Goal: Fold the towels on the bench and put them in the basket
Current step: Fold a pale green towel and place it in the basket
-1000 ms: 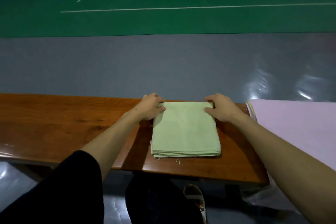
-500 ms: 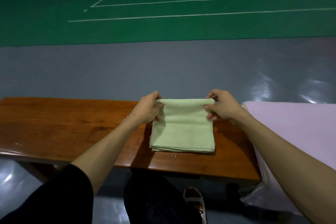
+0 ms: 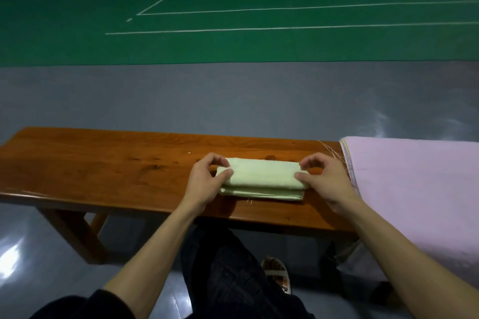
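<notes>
Since half a second ago the green towel [image 3: 261,179] has been doubled over again: it is now a narrow strip lying flat on the bench [image 3: 103,163], toward its front edge. The left hand [image 3: 204,184] pinches the strip's left end and the right hand [image 3: 324,181] its right end, thumbs on top, fingers curled behind. A pink cloth [image 3: 414,189] lies just beside the right hand.

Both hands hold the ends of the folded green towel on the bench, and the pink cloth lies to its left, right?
No. The head view shows the pink cloth to the right of the green towel; the rest holds.
</notes>
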